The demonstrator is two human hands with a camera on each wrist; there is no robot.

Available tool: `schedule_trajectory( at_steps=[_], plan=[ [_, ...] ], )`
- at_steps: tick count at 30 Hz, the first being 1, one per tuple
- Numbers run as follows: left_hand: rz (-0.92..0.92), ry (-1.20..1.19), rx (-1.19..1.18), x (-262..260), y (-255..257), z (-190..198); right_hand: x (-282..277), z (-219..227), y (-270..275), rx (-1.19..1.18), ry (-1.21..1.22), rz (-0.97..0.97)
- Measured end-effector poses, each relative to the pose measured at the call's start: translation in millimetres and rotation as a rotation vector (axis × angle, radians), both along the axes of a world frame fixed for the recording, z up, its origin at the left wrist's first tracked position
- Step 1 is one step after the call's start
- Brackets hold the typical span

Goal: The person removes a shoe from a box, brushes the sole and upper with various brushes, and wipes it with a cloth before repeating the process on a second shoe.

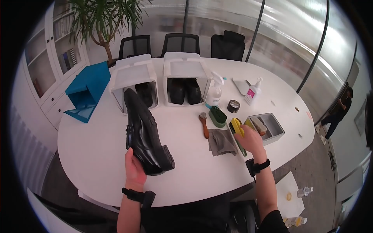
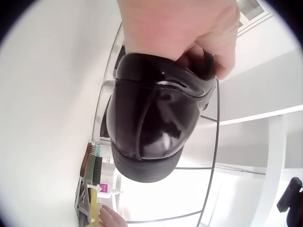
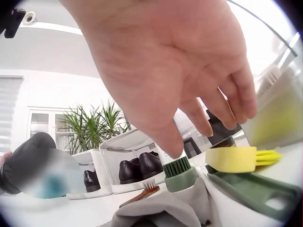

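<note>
My left hand (image 1: 135,167) grips a black leather shoe (image 1: 142,134) at its heel end, above the table. Sole to the right and toe pointing away, the shoe is tilted on its side. In the left wrist view, the fingers reach into the shoe's opening over the glossy heel (image 2: 151,118). My right hand (image 1: 251,139) hovers with loosely bent fingers over a yellow-topped brush (image 1: 237,127). In the right wrist view, the yellow piece (image 3: 231,159) lies below the fingertips, beside a green handle (image 3: 255,191); nothing is held in that hand.
A grey cloth (image 1: 222,142), wooden-handled brush (image 1: 204,125), green brush (image 1: 218,117), round tin (image 1: 233,106) and grey box (image 1: 276,130) with a brush surround the right hand. Behind stand a spray bottle (image 1: 214,93), pump bottle (image 1: 253,92), two white shoe boxes (image 1: 185,70) and a blue box (image 1: 88,87).
</note>
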State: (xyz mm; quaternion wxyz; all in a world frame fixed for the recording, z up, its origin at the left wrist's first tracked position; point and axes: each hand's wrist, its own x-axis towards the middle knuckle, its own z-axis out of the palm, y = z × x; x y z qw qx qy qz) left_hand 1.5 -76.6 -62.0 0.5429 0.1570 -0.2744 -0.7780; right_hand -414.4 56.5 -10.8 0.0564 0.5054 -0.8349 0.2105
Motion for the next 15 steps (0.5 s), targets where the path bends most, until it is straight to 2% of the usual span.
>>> schedule_trajectory(
  at_steps=[2,6,8,10,13,15],
  plan=[
    [-0.023,0.024,0.004,-5.3,-0.4,-2.6,-1.7,2.3,-0.6,0.001,0.013,0.023],
    [0.009,-0.015,0.122,3.4,-7.0,-26.6,5.5,15.9,-11.6,-0.025,-0.115,0.001],
    [-0.047,0.012,0.038,2.8,-5.2,-19.1,-1.2,5.8,-14.5,0.007,-0.087,0.029],
    [-0.071,0.033,0.062,3.7,-2.4,-10.4,-4.8,-3.4,-15.1,0.011,0.064,0.057],
    [-0.106,0.099,0.076,2.6,1.1,-4.9,-4.4,-16.8,-18.9,0.113,0.049,-0.021],
    [-0.099,-0.002,-0.076,2.7,1.7,-7.6,-8.3,-28.7,-19.7,0.158,0.054,-0.066]
  ],
)
